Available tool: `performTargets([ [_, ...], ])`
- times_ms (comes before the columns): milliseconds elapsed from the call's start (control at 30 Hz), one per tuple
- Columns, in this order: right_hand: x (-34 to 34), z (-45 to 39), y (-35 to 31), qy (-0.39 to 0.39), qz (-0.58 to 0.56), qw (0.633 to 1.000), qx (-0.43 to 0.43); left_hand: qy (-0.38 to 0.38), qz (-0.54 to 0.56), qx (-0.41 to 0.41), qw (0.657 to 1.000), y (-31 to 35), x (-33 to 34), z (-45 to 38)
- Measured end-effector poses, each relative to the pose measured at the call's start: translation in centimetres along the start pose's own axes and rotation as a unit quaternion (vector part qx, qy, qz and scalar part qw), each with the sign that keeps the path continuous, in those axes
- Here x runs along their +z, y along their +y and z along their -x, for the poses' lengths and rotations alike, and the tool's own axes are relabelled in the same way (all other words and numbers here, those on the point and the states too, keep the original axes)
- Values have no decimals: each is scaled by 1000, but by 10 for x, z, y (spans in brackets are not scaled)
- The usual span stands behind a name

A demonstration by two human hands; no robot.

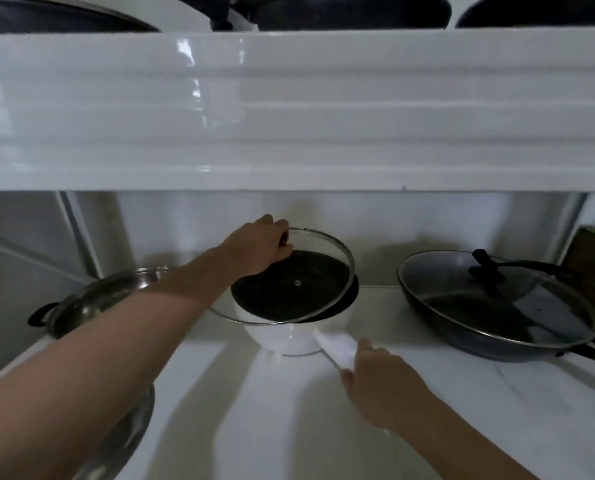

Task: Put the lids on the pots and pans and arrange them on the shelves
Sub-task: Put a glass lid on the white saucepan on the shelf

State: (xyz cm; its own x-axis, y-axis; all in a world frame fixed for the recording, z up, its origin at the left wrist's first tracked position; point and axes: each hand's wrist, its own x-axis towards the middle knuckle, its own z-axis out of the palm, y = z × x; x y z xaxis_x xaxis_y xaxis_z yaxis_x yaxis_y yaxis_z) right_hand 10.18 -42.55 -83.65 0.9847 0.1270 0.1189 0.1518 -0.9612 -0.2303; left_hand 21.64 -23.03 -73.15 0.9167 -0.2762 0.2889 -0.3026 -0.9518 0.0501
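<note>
The left hand (261, 245) held the glass lid (289, 282) by its knob, the right hand (380, 379) gripped the pot (282, 336) handle; glass looked breakable and slippery.

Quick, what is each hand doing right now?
Left hand: closed on the glass lid, tilted over the white pot.
Right hand: closed on the pot's white handle.
</note>
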Motion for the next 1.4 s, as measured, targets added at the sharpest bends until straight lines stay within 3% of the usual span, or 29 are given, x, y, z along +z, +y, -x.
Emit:
performTargets([
  [367,1,-2,1,-40,13,999,15,-18,-20,18,999,-4,54,-53],
  [600,0,-1,1,-13,5,1000,14,-32,-27,32,999,-4,68,-61],
  [1400,-1,-3,3,-2,-34,999,8,-47,-9,17,999,-2,76,-66],
])
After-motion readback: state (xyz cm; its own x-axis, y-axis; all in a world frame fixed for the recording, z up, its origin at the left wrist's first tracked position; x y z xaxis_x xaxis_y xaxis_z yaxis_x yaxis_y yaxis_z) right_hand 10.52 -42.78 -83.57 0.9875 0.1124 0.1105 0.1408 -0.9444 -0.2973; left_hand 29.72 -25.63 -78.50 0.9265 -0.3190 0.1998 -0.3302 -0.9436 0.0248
